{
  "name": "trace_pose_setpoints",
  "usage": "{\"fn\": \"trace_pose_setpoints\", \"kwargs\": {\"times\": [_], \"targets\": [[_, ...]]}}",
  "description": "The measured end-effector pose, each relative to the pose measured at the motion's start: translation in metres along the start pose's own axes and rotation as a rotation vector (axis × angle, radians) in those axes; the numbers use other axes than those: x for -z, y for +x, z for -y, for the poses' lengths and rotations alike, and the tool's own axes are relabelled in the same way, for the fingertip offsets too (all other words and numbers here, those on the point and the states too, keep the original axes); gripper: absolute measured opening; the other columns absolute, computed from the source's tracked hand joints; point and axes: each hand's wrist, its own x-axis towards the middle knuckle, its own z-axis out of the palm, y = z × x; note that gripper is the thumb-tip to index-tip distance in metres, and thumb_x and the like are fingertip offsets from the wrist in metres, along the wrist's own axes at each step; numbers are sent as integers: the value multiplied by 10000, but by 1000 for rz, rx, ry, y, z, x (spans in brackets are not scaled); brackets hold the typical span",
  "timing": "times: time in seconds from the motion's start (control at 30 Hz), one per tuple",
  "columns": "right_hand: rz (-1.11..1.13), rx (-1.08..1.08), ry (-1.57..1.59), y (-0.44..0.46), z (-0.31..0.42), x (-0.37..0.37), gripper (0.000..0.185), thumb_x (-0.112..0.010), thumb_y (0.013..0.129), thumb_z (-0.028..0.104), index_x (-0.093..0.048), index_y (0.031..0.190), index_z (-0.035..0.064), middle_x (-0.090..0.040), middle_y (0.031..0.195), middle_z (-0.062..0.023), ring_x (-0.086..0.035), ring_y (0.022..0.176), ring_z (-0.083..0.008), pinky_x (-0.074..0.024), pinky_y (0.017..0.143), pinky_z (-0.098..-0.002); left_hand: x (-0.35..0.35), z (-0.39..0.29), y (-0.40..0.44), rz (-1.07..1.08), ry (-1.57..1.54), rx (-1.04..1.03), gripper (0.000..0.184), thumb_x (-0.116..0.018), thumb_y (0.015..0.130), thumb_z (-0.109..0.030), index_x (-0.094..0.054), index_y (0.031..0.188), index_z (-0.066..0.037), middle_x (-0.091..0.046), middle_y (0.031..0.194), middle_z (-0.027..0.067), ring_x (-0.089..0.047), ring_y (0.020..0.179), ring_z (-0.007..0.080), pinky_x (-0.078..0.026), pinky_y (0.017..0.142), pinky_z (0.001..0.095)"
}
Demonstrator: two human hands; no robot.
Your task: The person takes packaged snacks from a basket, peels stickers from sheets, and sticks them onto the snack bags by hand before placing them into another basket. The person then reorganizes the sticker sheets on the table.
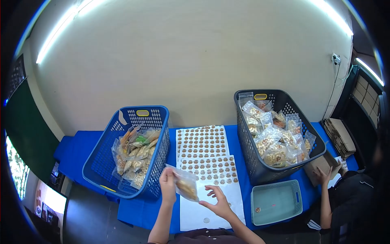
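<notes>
A clear bag with pale yellowish food (187,184) is held above the sticker sheets, tilted. My left hand (168,186) grips its upper left edge. My right hand (218,203) has its thumb at the bag's lower right corner, with the other fingers apart and raised. Under the bag lies a white sheet (211,211) with rows of round brown stickers on its upper part; its lower part is mostly bare. Another sticker sheet (202,140) lies behind it.
A blue basket (158,162) of filled bags stands left, a dark grey basket (248,162) of bags right. A shallow tray (276,203) holds a round sticker. At right, a co-worker's hand (323,175) touches a cardboard box (319,166); flattened cardboard (340,136) lies behind.
</notes>
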Motion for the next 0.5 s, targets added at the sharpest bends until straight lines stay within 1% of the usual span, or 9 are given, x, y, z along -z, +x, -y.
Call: {"fn": "trace_pose_setpoints", "kwargs": {"times": [0.07, 0.1, 0.2, 0.23, 0.33, 0.37, 0.47, 0.5], "targets": [[128, 24, 19, 2, 6, 1, 407, -692, 725, 257, -556, 1028, 22, -567, 938, -89, -562, 785, -186, -438, 709, -284, -14, 9, -11, 45, -108, 116, 280, -392, 935, -231, -537, 780, -50, -531, 726, -17, -457, 678, 49, -375, 634, 193], [258, 11, 7, 1, -2, 2, 357, -629, 783, 220, -539, 1052, 3, -580, 931, -119, -567, 809, -194, -439, 713, -296, -14, 15, -15, 111, -136, 137, 260, -394, 934, -224, -557, 863, -34, -558, 801, 4, -490, 752, 64, -386, 695, 200], [192, -52, -12, 1, -17, 0, 301, -553, 835, 173, -528, 1071, -12, -589, 928, -148, -568, 791, -199, -442, 694, -297, -19, 19, -15, 91, -113, 127, 251, -384, 936, -219, -515, 998, -14, -544, 943, 44, -490, 897, 100, -390, 801, 235], [121, -144, 18, 3, -5, 3, 285, -517, 850, 147, -528, 1082, -18, -588, 956, -161, -571, 771, -205, -447, 670, -297, -15, 28, -14, 95, -72, 96, 314, -435, 913, -196, -399, 1163, -10, -462, 1126, 94, -434, 1067, 168, -353, 910, 288], [-142, -134, 50, 6, -21, -4, 286, -542, 831, 135, -530, 1065, -29, -583, 740, -106, -523, 642, -142, -419, 572, -272, -18, 35, -32, 81, 173, -63, 475, -516, 864, -176, -291, 1251, -17, -343, 1260, 123, -381, 1144, 238, -315, 963, 334], [-139, -128, 45, 7, -28, -6, 338, -562, 816, 136, -512, 1111, -20, -582, 774, -105, -538, 682, -157, -413, 571, -278, -14, 50, -40, 156, 132, -44, 596, -577, 812, -136, -236, 1287, -20, -280, 1300, 148, -371, 1158, 276, -309, 966, 360], [-41, 60, -136, 5, -11, -11, 389, -581, 802, 143, -492, 1144, -20, -572, 894, -129, -561, 779, -196, -434, 642, -285, -25, 45, -64, 327, 578, -210, 640, -578, 802, -96, -202, 1314, -19, -250, 1307, 167, -373, 1149, 277, -316, 959, 361], [46, 19, -40, 1, -14, -19, 443, -598, 777, 140, -451, 1163, -21, -511, 1039, -161, -515, 956, -293, -410, 815, -357, -29, 49, -67, 295, 494, -206, 658, -577, 803, -96, -186, 1326, -15, -299, 1278, 161, -387, 1134, 248, -336, 936, 339]]}}
